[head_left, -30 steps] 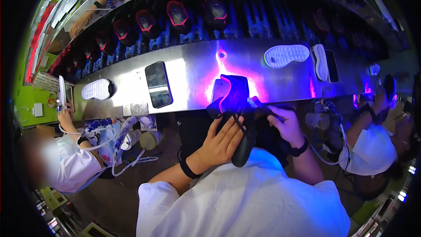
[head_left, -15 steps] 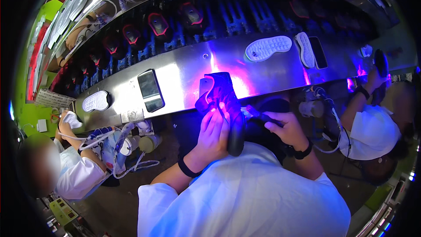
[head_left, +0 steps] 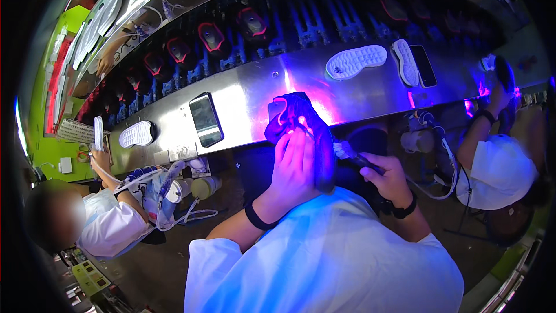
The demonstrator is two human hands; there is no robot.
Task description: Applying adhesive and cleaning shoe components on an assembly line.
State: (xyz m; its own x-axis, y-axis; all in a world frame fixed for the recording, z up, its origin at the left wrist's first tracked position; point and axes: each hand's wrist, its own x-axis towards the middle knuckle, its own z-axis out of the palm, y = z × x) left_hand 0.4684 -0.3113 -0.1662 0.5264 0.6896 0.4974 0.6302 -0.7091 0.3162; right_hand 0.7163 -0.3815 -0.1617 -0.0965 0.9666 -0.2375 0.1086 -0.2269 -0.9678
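In front of my chest, at the bench's near edge, my left hand (head_left: pixel 292 165) grips a dark shoe upper (head_left: pixel 320 142), its fingers laid along the side. Violet light falls on the shoe and on my fingertips. My right hand (head_left: pixel 388 179) is closed round the dark handle of a brush (head_left: pixel 346 152). Its pale bristles point at the shoe's right side; whether they touch it I cannot tell. Beyond the shoe, two white shoe soles (head_left: pixel 356 62) lie on the steel bench (head_left: pixel 243 90), the right one beside a dark phone.
Another phone (head_left: pixel 206 119) and a white sole (head_left: pixel 136 134) lie on the bench to the left. Behind runs a dark conveyor rack (head_left: pixel 313 23) carrying several shoe uppers (head_left: pixel 211 36). Co-workers sit on both sides; the left one holds a sole (head_left: pixel 98 132). Cups with hoses (head_left: pixel 207 186) hang under the bench.
The shoe and both my hands sit slightly farther right in the picture, partly because the view has shifted. The left co-worker's sole has turned from lying slanted to standing upright.
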